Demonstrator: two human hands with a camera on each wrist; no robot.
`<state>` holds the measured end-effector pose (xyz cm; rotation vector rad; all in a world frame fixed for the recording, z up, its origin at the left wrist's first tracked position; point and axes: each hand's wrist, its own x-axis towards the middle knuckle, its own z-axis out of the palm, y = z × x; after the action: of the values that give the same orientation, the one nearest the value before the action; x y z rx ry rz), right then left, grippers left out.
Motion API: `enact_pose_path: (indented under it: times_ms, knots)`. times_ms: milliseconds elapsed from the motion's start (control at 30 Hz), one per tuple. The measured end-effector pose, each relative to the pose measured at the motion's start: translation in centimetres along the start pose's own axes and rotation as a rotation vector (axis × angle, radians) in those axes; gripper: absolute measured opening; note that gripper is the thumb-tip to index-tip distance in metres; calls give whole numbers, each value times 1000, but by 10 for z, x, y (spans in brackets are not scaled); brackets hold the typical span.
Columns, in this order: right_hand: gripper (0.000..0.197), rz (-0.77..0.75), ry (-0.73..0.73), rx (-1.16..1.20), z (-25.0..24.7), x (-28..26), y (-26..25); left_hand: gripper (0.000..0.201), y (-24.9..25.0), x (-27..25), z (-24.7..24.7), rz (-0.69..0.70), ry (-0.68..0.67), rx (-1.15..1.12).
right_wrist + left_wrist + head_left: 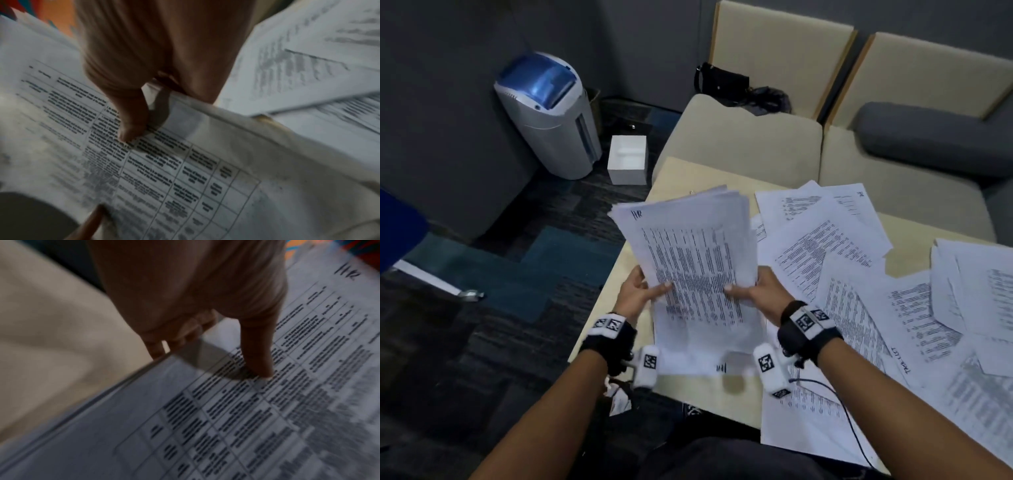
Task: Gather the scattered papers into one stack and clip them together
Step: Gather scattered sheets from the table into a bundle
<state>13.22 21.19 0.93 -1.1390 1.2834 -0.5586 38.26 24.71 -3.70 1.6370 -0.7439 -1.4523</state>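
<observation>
A thick stack of printed papers (pixel 695 253) is held tilted above the near left part of the light wooden table (pixel 907 236). My left hand (pixel 640 291) pinches its left edge, thumb on the top sheet (pixel 257 410) and fingers beneath. On the opposite edge my right hand (pixel 753 291) grips the stack the same way, thumb pressing the printed sheet (pixel 164 170). More loose sheets (pixel 859 274) lie scattered over the table to the right. No clip shows in any view.
Beige sofa cushions (pixel 750 144) with a grey bolster (pixel 935 137) stand behind the table. A black bag (pixel 722 82) sits on the sofa. On the carpet at left stand a grey-blue shredder (pixel 548 113) and a white box (pixel 628 159). A thin black cable (pixel 839 401) crosses the near sheets.
</observation>
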Motion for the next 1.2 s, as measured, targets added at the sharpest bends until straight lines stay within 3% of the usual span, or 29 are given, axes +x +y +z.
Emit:
enact_pose_path:
  times_ms: [100,167,267,500,767,1000,1100,1200]
  knots:
    - [26,-150,-22,-13,-18,-11,-45,33,64,-21,5,190,-111,-6]
    - [34,-266,26,3,-26,-19,-67,30,102,-32,13,333,-145,-41]
    - [37,-361,150,134,-29,-27,-81,35,126,-37,24,431,-148,-104]
    - [34,-184,236,42,-18,-32,-29,36,76,-36,43,236,-123,29]
    - [32,-229,319,195,-22,-28,-28,26,95,-31,58,354,-147,-19]
    - [19,-40,369,-40,-11,-5,10,7,65,-7,64,290,-4,91]
    - [25,16,286,-154,-30,-5,18,19,64,17,44,280,42,249]
    - [28,121,280,-169,-58,-13,38,25,50,48,18,168,98,548]
